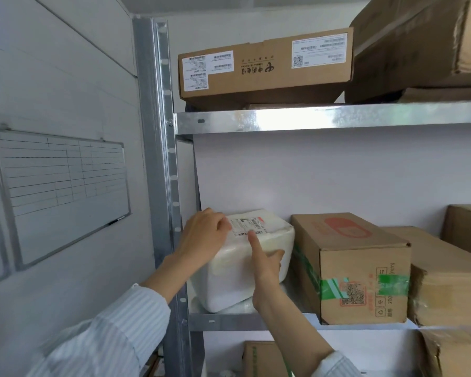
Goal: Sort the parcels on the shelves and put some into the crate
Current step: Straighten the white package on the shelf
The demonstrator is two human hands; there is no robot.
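- Two hands are on the white parcel (245, 268), which sits at the left end of the middle shelf (229, 321), just beside the metal upright (163, 170).
- My left hand (204, 238) grips the parcel's upper left corner, with the fingers curled over the top edge next to the shipping label (249, 225).
- My right hand (267, 265) lies against the parcel's front face. Its index finger is straight and points up, the tip touching the label's lower edge. The thumb is spread to the right and rests on the wrapping. I cannot see the other fingers.
- The parcel is tilted, its labelled top leaning back towards the wall. Its lower front edge sits at the lip of the shelf, and something pale lies under it that I cannot make out.
- A brown carton with green tape (351, 268) stands just to the right of the parcel, near my right hand but not touching it. More cartons (446, 278) sit beyond it.
- On the upper shelf (337, 117) a flat carton with white labels (264, 63) lies well above both hands.
- A ruled whiteboard (63, 186) hangs on the wall to the left.
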